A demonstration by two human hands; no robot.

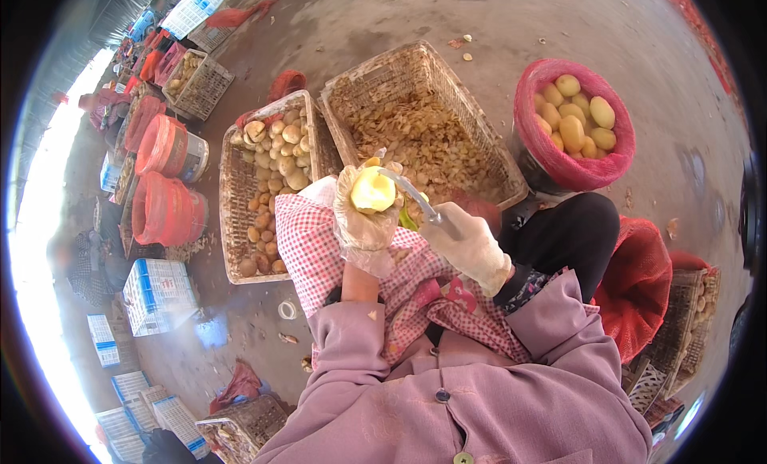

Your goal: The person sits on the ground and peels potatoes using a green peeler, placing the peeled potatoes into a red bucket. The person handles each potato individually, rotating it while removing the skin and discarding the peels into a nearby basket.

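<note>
A pale yellow, partly peeled potato [373, 191] rests in my left hand [364, 235], which wears a clear plastic glove. My right hand [470, 243], in a whitish glove, grips a curved peeling knife [418, 195]. Its blade reaches across to the potato's upper right side and appears to touch it. Both hands are above my lap, over a red-and-white checked apron [308, 230]. Just beyond them stands a plastic crate [422, 59] holding a layer of peelings [413, 128]. To its left, a second crate [226, 224] contains unpeeled potatoes [281, 158].
At right, a bucket lined with pink mesh [620, 152] holds peeled potatoes [572, 131]. A red mesh sack [641, 290] lies beside my right leg. Mesh-covered buckets [165, 209] and white-blue crates [160, 299] stand at left. A person [111, 107] is far left.
</note>
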